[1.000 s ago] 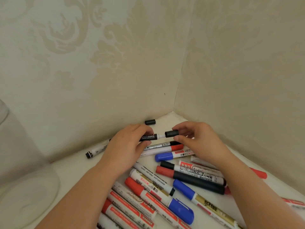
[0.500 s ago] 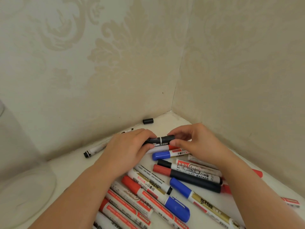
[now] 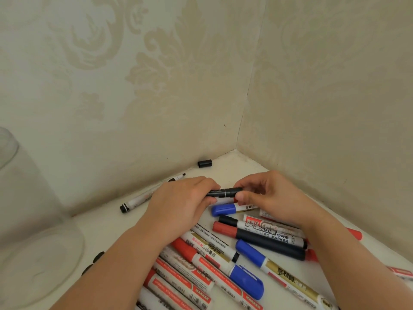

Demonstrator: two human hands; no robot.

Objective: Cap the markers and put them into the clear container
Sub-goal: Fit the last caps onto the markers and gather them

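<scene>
Gripping a slim black marker [image 3: 224,192] from both ends, the two hands meet just above the far edge of a pile of markers. The left hand [image 3: 178,202] has its fingers curled round the barrel end; the right hand [image 3: 271,194] pinches the black cap end between thumb and fingers. The marker's long axis runs left to right, nearly level, with the capped end pointing right; cap and barrel meet at a thin pale ring.

Below the hands, the mixed pile of red-, blue- and black-capped markers [image 3: 234,249] lies on the off-white surface [image 3: 116,229], most with their long axes running diagonally from far left to near right. A blue-capped white marker [image 3: 225,208] lies just nearer than the held marker, its cap pointing left.

An uncapped white marker with a black tip [image 3: 147,195] lies to the left along the foot of the wall, partly hidden by the left hand, its tip pointing to the far right. A loose short black cap [image 3: 205,163] lies on its side in the far corner, apart from the pile.

The clear plastic container [image 3: 33,242] stands at the left edge, well apart from the hands. Patterned beige wallpaper [image 3: 156,86] covers both walls.
</scene>
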